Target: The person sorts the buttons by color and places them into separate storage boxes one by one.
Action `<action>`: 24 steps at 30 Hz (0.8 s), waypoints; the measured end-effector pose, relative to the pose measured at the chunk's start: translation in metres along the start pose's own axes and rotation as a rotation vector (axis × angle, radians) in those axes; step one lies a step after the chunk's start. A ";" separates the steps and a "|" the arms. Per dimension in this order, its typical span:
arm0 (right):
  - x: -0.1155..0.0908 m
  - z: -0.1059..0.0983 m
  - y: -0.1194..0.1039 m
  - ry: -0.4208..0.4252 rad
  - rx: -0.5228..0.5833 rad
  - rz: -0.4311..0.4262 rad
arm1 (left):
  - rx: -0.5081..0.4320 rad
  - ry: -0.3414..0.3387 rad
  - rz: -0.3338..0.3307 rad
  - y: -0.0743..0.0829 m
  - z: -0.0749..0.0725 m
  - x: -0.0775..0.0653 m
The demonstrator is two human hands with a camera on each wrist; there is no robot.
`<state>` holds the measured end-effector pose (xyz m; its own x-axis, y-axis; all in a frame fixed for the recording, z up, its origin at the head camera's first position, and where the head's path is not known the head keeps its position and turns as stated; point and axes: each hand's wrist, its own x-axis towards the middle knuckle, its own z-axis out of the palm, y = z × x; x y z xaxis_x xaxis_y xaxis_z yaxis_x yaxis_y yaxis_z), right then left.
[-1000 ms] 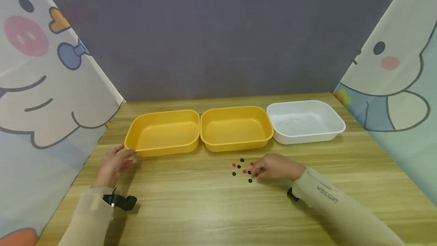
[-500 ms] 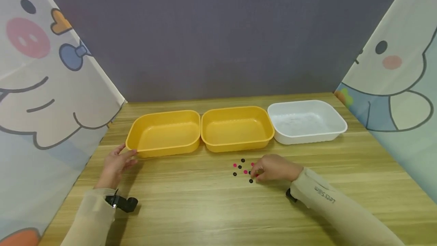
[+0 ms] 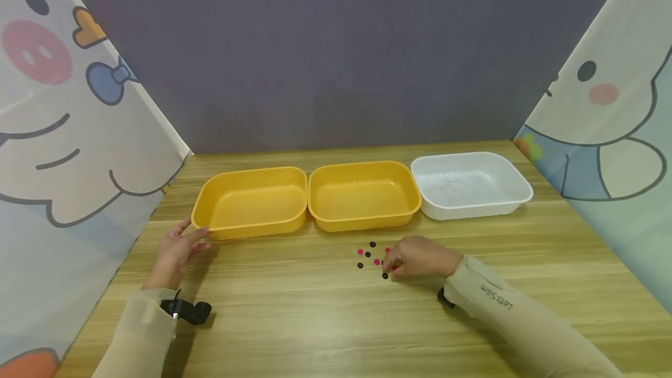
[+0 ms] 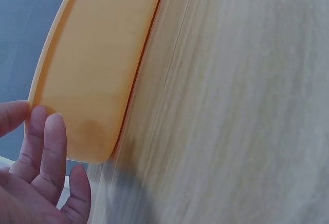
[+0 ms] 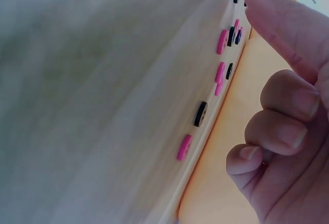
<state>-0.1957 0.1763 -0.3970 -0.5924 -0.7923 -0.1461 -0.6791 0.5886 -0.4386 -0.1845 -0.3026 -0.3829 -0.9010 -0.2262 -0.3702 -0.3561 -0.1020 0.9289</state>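
Right hand (image 3: pixel 420 256): fingertips lowered to the table (image 3: pixel 294 319), last three fingers curled in toward the palm; a pink button shows partly between thumb and forefinger, but from where I stand I cannot tell whether it is gripped or merely touched. Loose black buttons (image 3: pixel 385 276) and pink buttons (image 3: pixel 376 262) lie scattered flat just beside those fingertips, mostly to their left, some partly covered by the hand. Left hand (image 3: pixel 177 252): fingers loosely extended, not clenched, tips resting against the near left corner of the outer yellow tray (image 3: pixel 257 231). The middle yellow tray (image 3: pixel 367 225) stands beyond the buttons, ahead and left of the right hand; the white tray (image 3: pixel 475 211) stands ahead and right of it. A black device (image 3: pixel 194 312) sits at the left wrist, behind the fingers.
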 end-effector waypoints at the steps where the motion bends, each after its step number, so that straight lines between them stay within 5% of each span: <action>1: 0.000 0.000 0.000 -0.001 -0.001 0.003 | -0.001 0.001 0.000 0.000 0.000 0.000; 13: 0.002 0.003 -0.006 -0.029 0.020 0.023 | 0.047 -0.022 0.005 -0.004 -0.003 0.000; 24: 0.006 0.001 -0.007 -0.032 -0.081 -0.004 | 0.079 -0.027 0.018 -0.001 -0.001 -0.002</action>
<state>-0.1944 0.1672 -0.3957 -0.5762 -0.7988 -0.1730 -0.7152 0.5953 -0.3662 -0.1820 -0.3027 -0.3831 -0.9133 -0.2013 -0.3540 -0.3573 -0.0210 0.9338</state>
